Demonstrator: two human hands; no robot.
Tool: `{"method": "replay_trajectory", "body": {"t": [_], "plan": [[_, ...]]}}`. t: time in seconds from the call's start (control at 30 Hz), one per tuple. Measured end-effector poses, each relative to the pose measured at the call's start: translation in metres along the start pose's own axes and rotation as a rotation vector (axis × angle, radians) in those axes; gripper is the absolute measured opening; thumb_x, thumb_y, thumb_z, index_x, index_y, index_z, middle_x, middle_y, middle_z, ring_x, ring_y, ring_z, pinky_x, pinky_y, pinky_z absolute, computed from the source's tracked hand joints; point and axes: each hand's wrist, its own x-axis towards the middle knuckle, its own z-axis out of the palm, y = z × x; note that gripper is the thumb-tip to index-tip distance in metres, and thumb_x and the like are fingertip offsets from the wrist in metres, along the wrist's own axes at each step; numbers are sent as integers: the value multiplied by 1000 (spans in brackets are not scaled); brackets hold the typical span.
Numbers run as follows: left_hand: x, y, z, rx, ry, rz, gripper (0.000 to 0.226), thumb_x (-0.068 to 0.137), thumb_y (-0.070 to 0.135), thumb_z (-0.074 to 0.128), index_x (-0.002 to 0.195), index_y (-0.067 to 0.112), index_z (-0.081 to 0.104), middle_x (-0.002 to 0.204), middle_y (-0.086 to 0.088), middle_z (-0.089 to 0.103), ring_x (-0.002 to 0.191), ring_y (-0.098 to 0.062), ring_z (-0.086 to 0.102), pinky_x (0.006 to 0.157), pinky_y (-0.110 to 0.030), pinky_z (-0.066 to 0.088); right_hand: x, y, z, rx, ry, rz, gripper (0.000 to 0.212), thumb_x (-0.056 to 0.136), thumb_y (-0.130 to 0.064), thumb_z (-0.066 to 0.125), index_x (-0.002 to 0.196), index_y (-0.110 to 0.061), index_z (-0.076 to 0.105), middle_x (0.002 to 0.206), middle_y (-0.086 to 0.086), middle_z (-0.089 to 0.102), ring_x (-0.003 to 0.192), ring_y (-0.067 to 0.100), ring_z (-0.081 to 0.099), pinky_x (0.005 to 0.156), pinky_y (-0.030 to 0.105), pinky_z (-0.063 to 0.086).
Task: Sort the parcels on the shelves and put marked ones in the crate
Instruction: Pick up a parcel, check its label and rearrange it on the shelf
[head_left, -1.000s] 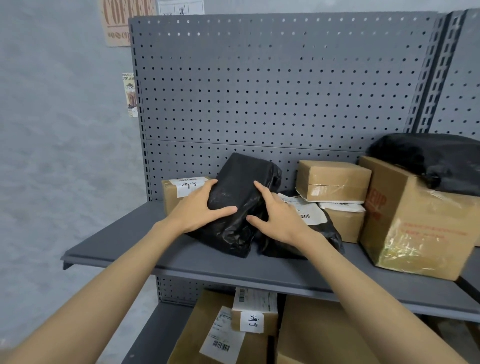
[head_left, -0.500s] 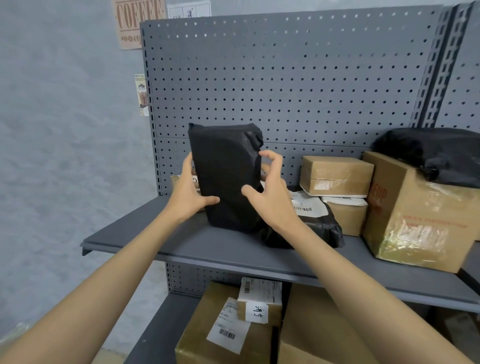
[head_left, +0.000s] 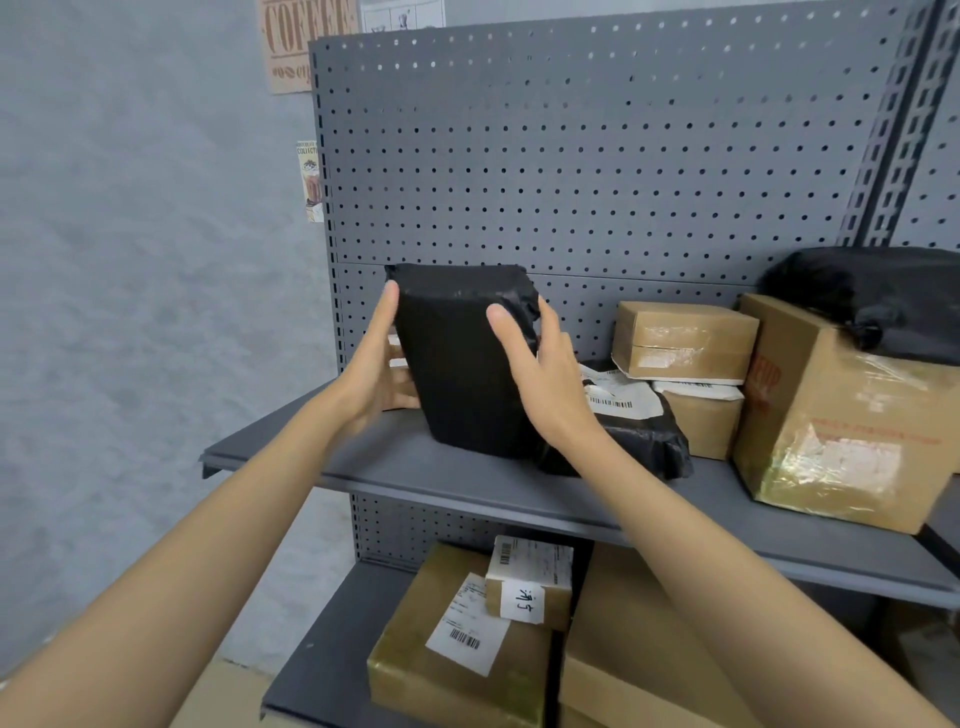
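A black plastic-wrapped parcel (head_left: 462, 364) stands upright on the grey upper shelf (head_left: 467, 488), its bottom edge resting on the shelf. My left hand (head_left: 376, 371) presses its left side with the fingers behind it. My right hand (head_left: 545, 384) clasps its right edge, thumb across the front. The side facing me shows no label. Just to the right lies a second black parcel (head_left: 639, 436) with a white barcode label. A small labelled box (head_left: 397, 353) is mostly hidden behind my left hand. No crate is in view.
To the right on the upper shelf are two small cardboard boxes (head_left: 680, 338), stacked, and a large taped box (head_left: 841, 415) with a black bag (head_left: 883, 296) on top. The lower shelf holds brown boxes (head_left: 457, 649) and a small box with a handwritten tag (head_left: 530, 587). A pegboard backs the shelves.
The black parcel went from lying flat on the shelf to standing upright between my hands. Both hands slid up its sides.
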Motion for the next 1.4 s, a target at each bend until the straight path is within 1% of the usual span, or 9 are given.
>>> {"method": "replay_trajectory", "body": {"t": [0.17, 0.37, 0.57, 0.7, 0.87, 1.07, 1.13, 1.23, 1.4], "plan": [[-14, 6, -1, -36, 36, -92, 83, 79, 81, 20, 114, 15, 55, 81, -4, 63, 69, -29, 66, 85, -58, 49, -8, -13, 0, 72, -44, 187, 82, 77, -80, 34, 143, -31, 29, 147, 1, 33, 137, 23, 28, 112, 46, 24], [-40, 10, -2, -106, 41, -74, 50, 88, 60, 40, 111, 22, 61, 122, -7, 60, 108, -29, 59, 94, -56, 47, -20, -20, -9, 233, -111, 282, 46, 79, -70, 47, 98, -28, 52, 117, 2, 57, 112, 22, 53, 102, 48, 41], [-55, 16, -2, -127, 10, 27, 25, 76, 24, 54, 96, 11, 58, 88, -2, 64, 82, -18, 59, 68, -27, 51, -30, -19, -8, 334, -70, 215, 39, 81, -56, 60, 83, -17, 53, 83, -1, 54, 83, 16, 52, 90, 30, 42], [-63, 14, -6, -162, 12, 32, 28, 71, 25, 57, 94, 11, 66, 99, -7, 63, 90, -20, 59, 81, -33, 48, -36, -14, -10, 384, -6, 157, 23, 84, -24, 67, 69, -17, 52, 71, -6, 50, 72, 10, 47, 72, 20, 39], [-67, 7, -7, -162, 23, -38, 55, 63, 19, 73, 116, 10, 61, 112, -6, 67, 102, -20, 61, 88, -31, 47, -46, -16, -12, 425, -5, 156, 39, 75, 13, 60, 102, -15, 52, 94, -4, 51, 79, 4, 49, 56, 9, 41], [-70, -4, -9, -40, -64, -60, 72, 53, -8, 55, 122, 12, 57, 105, -4, 72, 93, -18, 68, 71, -23, 55, -48, -7, -9, 428, -77, 221, 100, 69, 15, 57, 148, -32, 17, 152, -1, 18, 131, 21, 32, 102, 42, 44], [-69, -8, -9, -35, -83, -59, 80, 52, -12, 56, 129, 12, 53, 117, -9, 67, 102, -22, 65, 76, -27, 55, -48, -6, -11, 468, -128, 263, 102, 71, 19, 53, 150, -28, 11, 146, -3, 29, 130, 19, 35, 103, 42, 43], [-67, -10, -9, -58, -43, -21, 84, 61, -25, 53, 134, 16, 47, 126, -4, 61, 111, -23, 60, 78, -31, 56, -50, -7, -15, 460, -211, 232, 81, 71, 22, 50, 132, -29, 37, 122, -6, 57, 119, 21, 52, 95, 36, 48], [-64, -6, -1, 0, -79, 84, 86, 66, -35, 48, 133, 19, 45, 128, 6, 54, 115, -13, 56, 79, -28, 57, -45, 1, -21, 434, -201, 250, 73, 72, 21, 49, 128, -24, 43, 114, -4, 62, 93, 6, 57, 67, 21, 49]]}}
